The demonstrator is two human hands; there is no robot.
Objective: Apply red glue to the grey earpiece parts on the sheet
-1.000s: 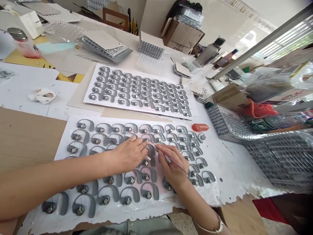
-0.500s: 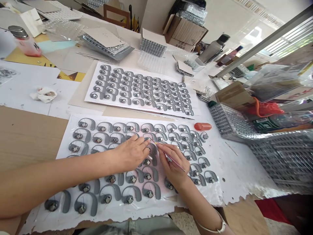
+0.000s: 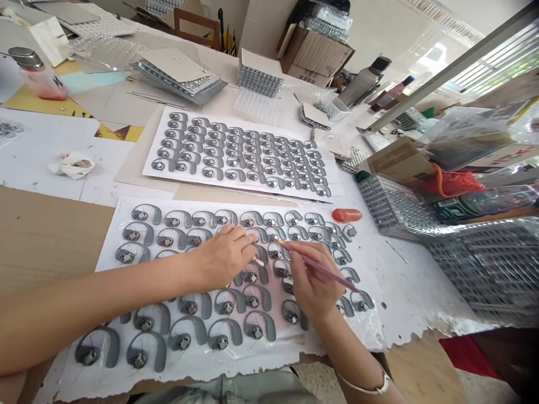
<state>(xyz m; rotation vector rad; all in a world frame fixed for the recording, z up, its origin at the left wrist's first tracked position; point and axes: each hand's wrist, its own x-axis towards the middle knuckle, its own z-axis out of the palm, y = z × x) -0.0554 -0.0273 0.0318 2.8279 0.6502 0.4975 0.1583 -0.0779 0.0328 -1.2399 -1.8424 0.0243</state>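
Note:
Several grey hook-shaped parts with metal discs (image 3: 181, 235) lie in rows on a near white sheet (image 3: 105, 247). My left hand (image 3: 225, 255) rests on the sheet's middle, fingers curled down on one part and pinching a small white stick. My right hand (image 3: 314, 283) grips a thin pink brush (image 3: 324, 269) like a pen, its tip touching a part just right of my left fingers. A second sheet of the same parts (image 3: 236, 154) lies farther back.
An orange cap (image 3: 346, 214) lies right of the near sheet. Metal mesh trays (image 3: 475, 258) stand at the right. Stacked trays (image 3: 181, 76), cardboard boxes (image 3: 315, 56), a red-filled bottle (image 3: 36, 76) and a crumpled tissue (image 3: 71, 164) sit behind and left.
My right hand has shifted slightly right and lifted its wrist, so the brush now slants more and its tip sits on a part further right. My left hand stays in place.

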